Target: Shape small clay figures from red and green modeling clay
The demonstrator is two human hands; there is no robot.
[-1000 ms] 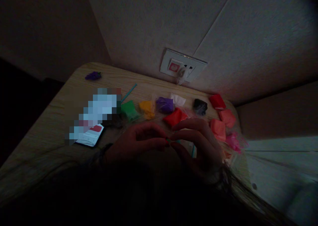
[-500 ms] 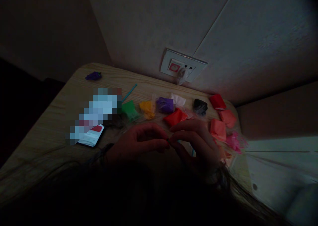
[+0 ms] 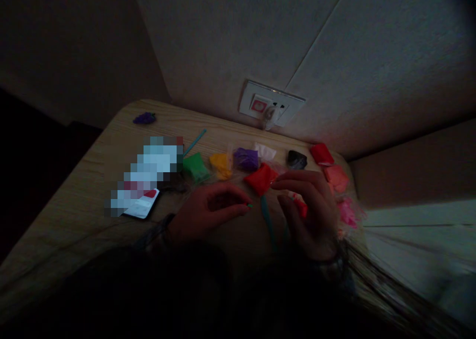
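My left hand (image 3: 208, 211) pinches a tiny green piece (image 3: 249, 206), probably of soft clay, between thumb and fingertips. To its right, my right hand (image 3: 310, 210) is held over the table with thumb and fingers apart and nothing seen between them. Behind its fingers shows a bright red lump (image 3: 299, 206), partly hidden. A teal clay tool (image 3: 266, 217) lies on the table between the hands. Just beyond them is a red clay packet (image 3: 261, 178). Green (image 3: 196, 167), yellow (image 3: 220, 166) and purple (image 3: 246, 159) clay packets lie in a row behind my left hand.
A phone (image 3: 143, 205) with a blurred-out screen lies at left on the wooden table (image 3: 85, 180). A purple clay piece (image 3: 144, 118) sits at the far left corner, a teal stick (image 3: 195, 142) beside the phone. Black (image 3: 297, 159), red (image 3: 322, 154) and pink (image 3: 349, 212) packets lie at right. A wall socket (image 3: 271, 105) holds a plug.
My hands have moved apart: the right hand has let go and shifted right, its fingers opening. The green piece stays in my left fingertips. The teal tool between the hands now shows.
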